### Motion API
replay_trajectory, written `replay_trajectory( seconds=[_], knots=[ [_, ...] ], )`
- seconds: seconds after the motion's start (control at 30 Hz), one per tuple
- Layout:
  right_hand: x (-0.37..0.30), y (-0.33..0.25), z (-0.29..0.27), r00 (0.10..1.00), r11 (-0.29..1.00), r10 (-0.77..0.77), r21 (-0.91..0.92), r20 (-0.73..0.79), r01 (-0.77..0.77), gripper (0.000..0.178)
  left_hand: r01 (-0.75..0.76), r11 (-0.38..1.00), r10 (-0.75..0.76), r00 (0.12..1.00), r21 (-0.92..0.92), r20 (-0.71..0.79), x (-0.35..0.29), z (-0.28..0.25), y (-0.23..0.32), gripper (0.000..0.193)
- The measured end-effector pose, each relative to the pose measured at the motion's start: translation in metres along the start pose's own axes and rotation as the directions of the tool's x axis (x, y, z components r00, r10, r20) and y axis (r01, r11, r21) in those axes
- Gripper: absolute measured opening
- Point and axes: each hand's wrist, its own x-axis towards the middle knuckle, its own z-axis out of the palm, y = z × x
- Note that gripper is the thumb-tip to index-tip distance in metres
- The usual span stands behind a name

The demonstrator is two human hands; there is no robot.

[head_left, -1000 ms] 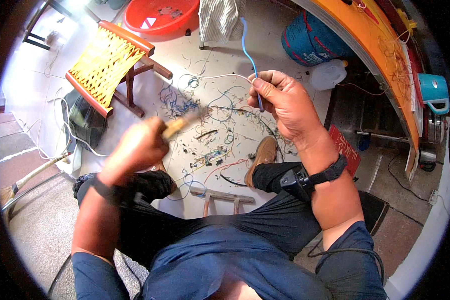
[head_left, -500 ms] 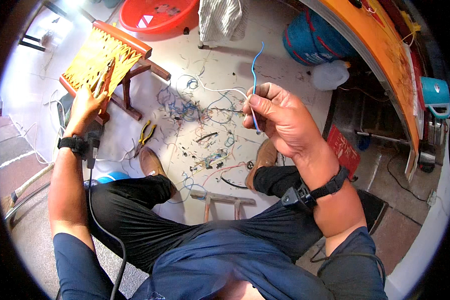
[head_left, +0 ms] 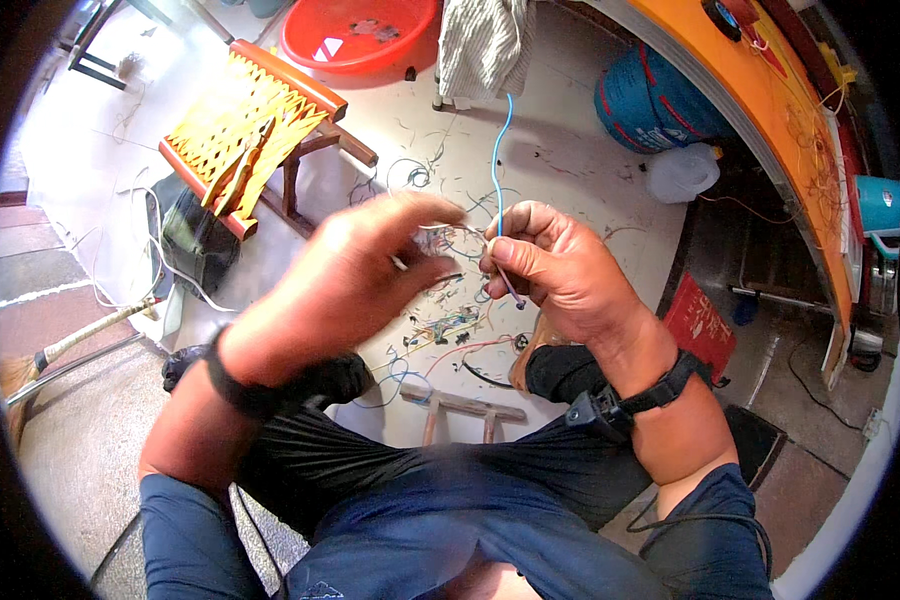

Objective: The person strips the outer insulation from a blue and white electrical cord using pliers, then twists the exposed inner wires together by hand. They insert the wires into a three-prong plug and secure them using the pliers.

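Note:
In the middle, my right hand [head_left: 560, 265] pinches a blue wire [head_left: 498, 165] and a white wire [head_left: 460, 227] between thumb and fingertips. The blue wire sticks up in a slight curve, and a short purplish end pokes out below the grip. My left hand [head_left: 355, 270], smeared by motion, comes close from the left, thumb and fingers apart around the white wire's free end; it does not visibly grip it. Pliers [head_left: 245, 165] lie on the yellow woven seat of a wooden stool [head_left: 290, 85] to the left.
Wire scraps [head_left: 440, 325] litter the floor between my feet, near a small wooden frame [head_left: 460, 402]. Farther off stand a red basin [head_left: 355, 35], a cloth-draped support [head_left: 485, 50] and a blue bucket [head_left: 660, 100]. An orange curved panel [head_left: 770, 130] rises at the right.
My left hand has left the pliers on the stool and moved right, close to the wires. My right hand keeps its pinch on them. The whole view has shifted slightly.

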Motion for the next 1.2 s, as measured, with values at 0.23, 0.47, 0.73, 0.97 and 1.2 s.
replay_trajectory(
  seconds=[0.23, 0.47, 0.73, 0.97, 1.2],
  knots=[
    [-0.009, 0.006, 0.001, 0.994, 0.992, 0.003, -0.123, -0.106, -0.016, 0.015, -0.044, 0.983, 0.049, 0.999, 0.18, -0.022, -0.016, 0.031, -0.009, 0.012],
    [-0.01, -0.012, -0.007, 0.965, 0.957, -0.131, -0.284, -0.228, 0.063, 0.032, 0.343, 0.787, -0.396, 0.918, -0.512, 0.007, -0.026, 0.03, -0.034, 0.014],
    [-0.004, -0.011, 0.0, 0.987, 0.875, -0.071, -0.484, -0.147, -0.009, 0.029, 0.356, 0.572, -0.422, 0.9, -0.739, 0.108, -0.022, 0.032, -0.039, 0.012],
    [0.006, 0.007, 0.01, 0.976, 0.714, -0.219, -0.681, 0.004, 0.163, 0.015, 0.434, 0.356, -0.45, 0.856, -0.828, 0.254, -0.027, 0.046, -0.041, 0.012],
    [0.006, 0.013, 0.021, 0.996, 0.82, -0.087, -0.566, 0.018, 0.081, 0.015, 0.56, 0.324, -0.397, 0.812, -0.763, 0.427, -0.03, 0.051, -0.033, 0.019]
  ],
)
